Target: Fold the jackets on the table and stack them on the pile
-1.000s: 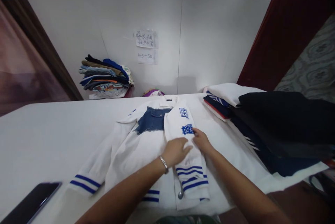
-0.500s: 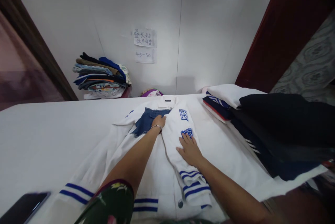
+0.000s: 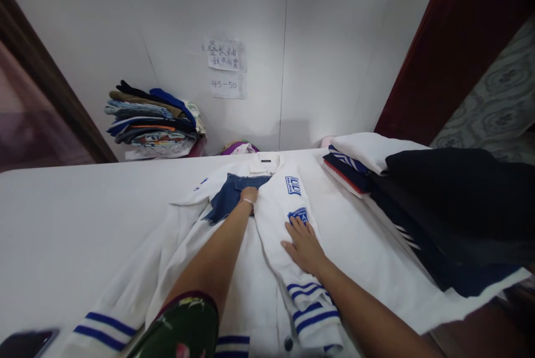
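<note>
A white jacket [image 3: 259, 269] with a denim patch and blue-striped cuffs and hem lies spread on the table, collar pointing away from me. Its right-hand sleeve [image 3: 278, 218], carrying blue badges, is folded in over the front, with the cuff down near the hem. My left hand [image 3: 249, 196], a bracelet at its wrist, is closed at the sleeve's inner edge beside the denim patch; its fingertips are partly hidden. Flat on the sleeve, fingers spread over the lower badge, rests my right hand [image 3: 304, 243]. The other sleeve [image 3: 121, 285] stretches out toward the lower left.
Folded dark and white clothes [image 3: 451, 207] are piled at the right of the white table [image 3: 75, 224]. Another clothes stack [image 3: 154, 118] stands at the back left, by the wall. A phone [image 3: 29, 341] lies at the lower left. Paper notes [image 3: 225, 68] hang on the wall.
The view has shifted slightly, so the left-side objects sit further left. My left hand has barely moved along the sleeve edge; my right hand stays flat on the sleeve.
</note>
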